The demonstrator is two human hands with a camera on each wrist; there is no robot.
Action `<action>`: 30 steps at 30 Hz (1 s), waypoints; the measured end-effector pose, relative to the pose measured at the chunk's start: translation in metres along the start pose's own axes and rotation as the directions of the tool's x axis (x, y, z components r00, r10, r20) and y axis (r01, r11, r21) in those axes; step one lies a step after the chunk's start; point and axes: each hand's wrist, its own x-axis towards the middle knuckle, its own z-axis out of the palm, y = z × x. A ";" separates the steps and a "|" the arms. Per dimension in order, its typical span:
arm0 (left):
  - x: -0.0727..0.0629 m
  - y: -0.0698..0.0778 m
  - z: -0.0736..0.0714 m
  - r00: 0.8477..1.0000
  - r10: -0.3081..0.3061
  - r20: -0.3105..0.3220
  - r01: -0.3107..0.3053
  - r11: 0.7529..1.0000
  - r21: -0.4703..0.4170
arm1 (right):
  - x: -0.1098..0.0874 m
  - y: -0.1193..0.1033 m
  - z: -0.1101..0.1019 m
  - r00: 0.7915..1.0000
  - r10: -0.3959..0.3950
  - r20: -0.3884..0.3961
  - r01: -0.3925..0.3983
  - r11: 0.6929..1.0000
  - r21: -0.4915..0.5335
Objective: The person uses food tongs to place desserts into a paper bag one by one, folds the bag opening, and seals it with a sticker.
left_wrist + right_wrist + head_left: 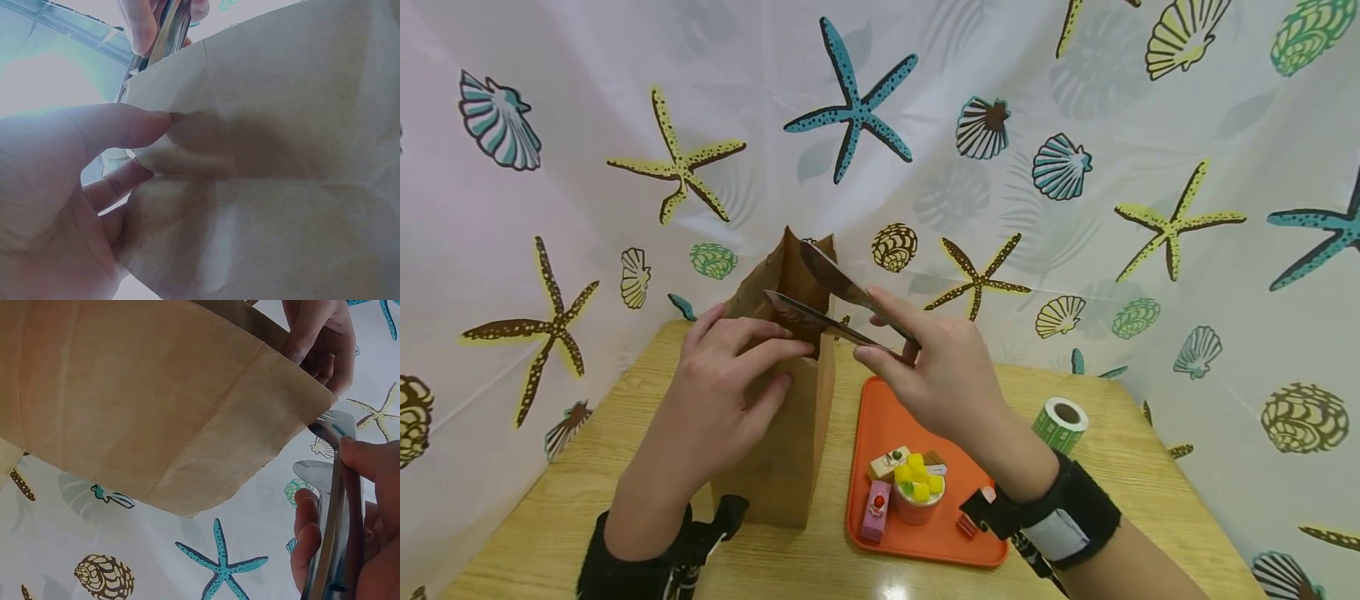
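Pinching the paper bag (pixel 767 475), left of the orange tray (pixel 887 408), by its rim with the left hand (pixel 722 375); gripping spoon (pixel 831 273) and fork (pixel 797 310) in the right hand (pixel 947 362) at the opening; probably best to spread that wide, avoid snagging paper tbh

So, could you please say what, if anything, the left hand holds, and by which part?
The left hand holds the brown paper bag by its open top edge.
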 end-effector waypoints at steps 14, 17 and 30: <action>0.000 0.001 -0.001 1.000 -0.017 0.015 0.018 1.000 -0.007 | -0.006 0.009 -0.005 0.998 0.015 -0.069 -0.011 0.998 0.059; 0.000 0.000 -0.001 1.000 -0.015 0.009 0.015 1.000 -0.012 | -0.009 0.013 -0.007 0.997 0.019 -0.078 -0.015 0.998 0.058; 0.000 0.002 -0.001 1.000 -0.026 0.002 0.026 1.000 -0.012 | -0.027 0.034 -0.011 0.992 0.040 -0.123 -0.034 0.998 0.054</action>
